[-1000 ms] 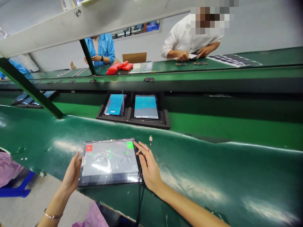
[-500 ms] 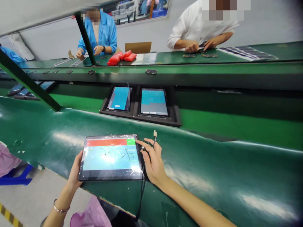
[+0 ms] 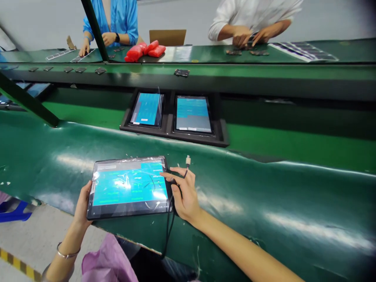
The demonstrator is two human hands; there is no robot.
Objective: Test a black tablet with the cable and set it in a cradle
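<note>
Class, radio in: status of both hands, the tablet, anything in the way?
Left hand gripping tablet by left edge. Right hand holding black cable, fingers at tablet's right side. Tablet lit, mostly blue. Cable crosses tablet's lower right corner.

Ahead of the grip, a black tray (image 3: pixel 168 119) holds two lit tablets (image 3: pixel 194 112). Beyond it lie a small dark board (image 3: pixel 181 73), red bundles (image 3: pixel 134 53) and upright cardboard (image 3: pixel 167 37). Far ahead and right, a person in white (image 3: pixel 254 11) works beside printed sheets (image 3: pixel 304 51). Left of the grip stands a blue stool (image 3: pixel 17 212).
</note>
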